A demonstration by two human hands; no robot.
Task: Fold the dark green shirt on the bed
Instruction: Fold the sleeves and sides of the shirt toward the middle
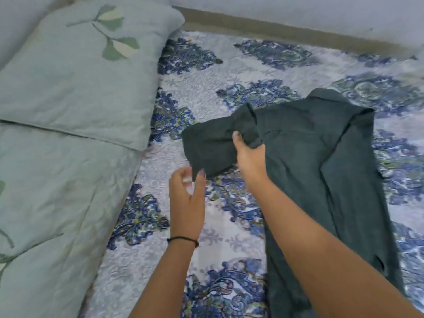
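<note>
your right hand grips the shirt sleeve; left hand half open at the cuff. pinch it w/ left, pull flat, then fold inward.

A dark green shirt lies spread on the blue-patterned bedspread, right of the pale green pillow, its left sleeve bunched and lifted off the bedspread.

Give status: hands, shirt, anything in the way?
Right hand pinching the sleeve of the shirt, grip shut. Left hand open at the sleeve's lower edge, contact unclear. Shirt flat on bedspread, unfolded. Pillow off left, clear.
</note>
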